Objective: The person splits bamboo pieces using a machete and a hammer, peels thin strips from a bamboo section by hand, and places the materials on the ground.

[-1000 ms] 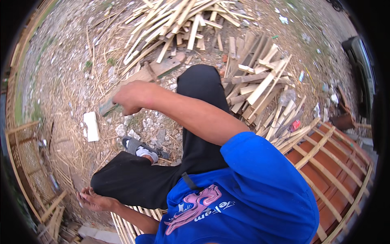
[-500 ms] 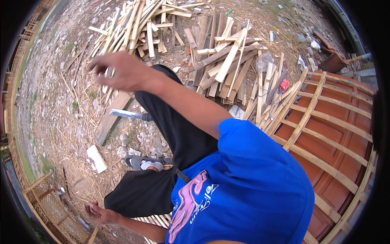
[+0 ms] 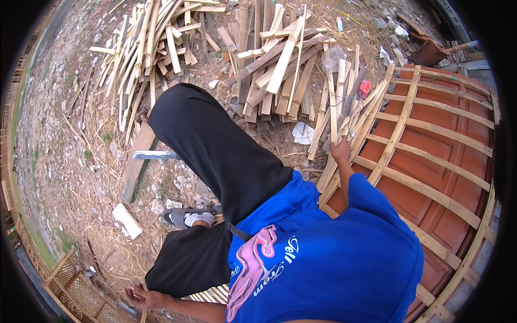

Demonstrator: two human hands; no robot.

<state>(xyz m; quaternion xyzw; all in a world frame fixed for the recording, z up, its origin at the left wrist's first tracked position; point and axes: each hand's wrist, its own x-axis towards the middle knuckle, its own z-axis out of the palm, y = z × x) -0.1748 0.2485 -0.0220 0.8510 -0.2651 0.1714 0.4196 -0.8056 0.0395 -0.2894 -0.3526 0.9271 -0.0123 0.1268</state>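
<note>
My right hand (image 3: pixel 340 149) has its fingers closed at the near end of a pale wooden strip (image 3: pixel 333 110), among other strips to my right. My left hand (image 3: pixel 142 297) hangs beside my left knee, holding nothing, with its fingers loosely bent and apart. A flat metal blade (image 3: pixel 153 155) lies by my right leg, over a weathered plank (image 3: pixel 135 167); my leg hides its other end. Ahead, rough brown and pale slats (image 3: pixel 285 70) lie heaped, and farther left is a pile of thin pale strips (image 3: pixel 142 46).
At right, a wooden lattice (image 3: pixel 401 137) lies over a red-brown panelled door (image 3: pixel 431 177). A white block (image 3: pixel 127 220) sits on the straw-strewn, stony ground left of my foot. A woven panel (image 3: pixel 81 290) stands at lower left. A clear plastic bag (image 3: pixel 334 56) rests by the slats.
My right hand has swung from the front left across to the strips at right, its fingers now at one strip's end. My left hand has shifted slightly, still empty. The view has turned a little.
</note>
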